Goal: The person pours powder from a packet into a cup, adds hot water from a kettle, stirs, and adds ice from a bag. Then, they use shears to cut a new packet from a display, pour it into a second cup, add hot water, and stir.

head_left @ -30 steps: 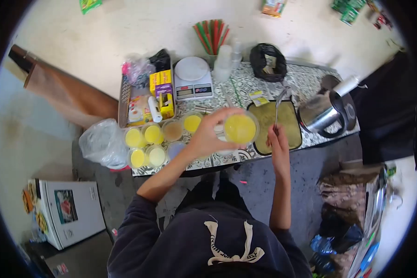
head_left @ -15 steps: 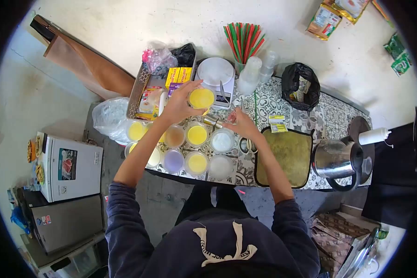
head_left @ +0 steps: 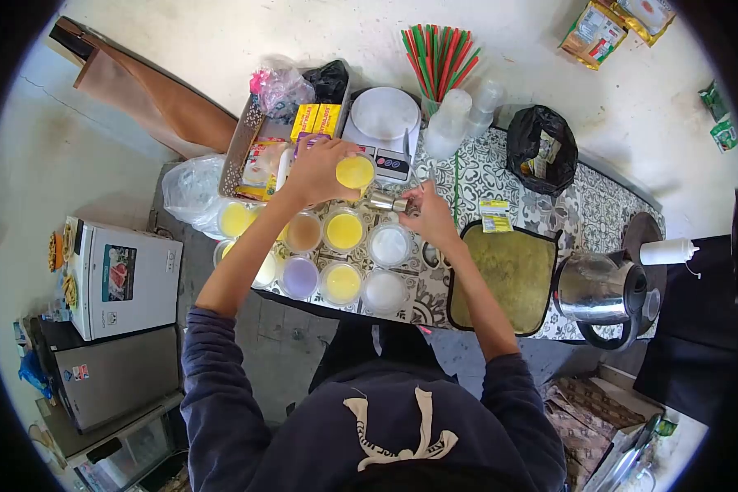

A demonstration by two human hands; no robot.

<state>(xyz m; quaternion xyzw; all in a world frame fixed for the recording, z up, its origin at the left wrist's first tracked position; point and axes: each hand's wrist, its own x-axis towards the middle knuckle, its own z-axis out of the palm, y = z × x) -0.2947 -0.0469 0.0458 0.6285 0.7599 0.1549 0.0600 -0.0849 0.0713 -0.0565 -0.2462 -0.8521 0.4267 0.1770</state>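
My left hand (head_left: 316,170) is closed round a clear plastic cup of yellow powder (head_left: 355,172), raised over the rows of cups. Just to its right, my right hand (head_left: 429,215) grips a small metal jigger (head_left: 383,200), its wider end pointing at the cup. Below them stand a cup with yellow contents (head_left: 344,230), a brownish one (head_left: 303,233), a white one (head_left: 389,245) and a purple one (head_left: 299,278). My left forearm hides some cups at the left. Behind the hands sits a kitchen scale (head_left: 392,164) with a round white plate.
A basket (head_left: 236,168) holds yellow boxes and packets at the back left. Red and green straws (head_left: 440,61) stand beside stacked plastic cups (head_left: 449,123). Farther right are a black bag (head_left: 541,152), a green-brown mat (head_left: 500,279) and an electric kettle (head_left: 594,287).
The jigger has come up and left, closer to the cup in my left hand, and shows more plainly. My left hand has shifted little. The whole view has tilted slightly.
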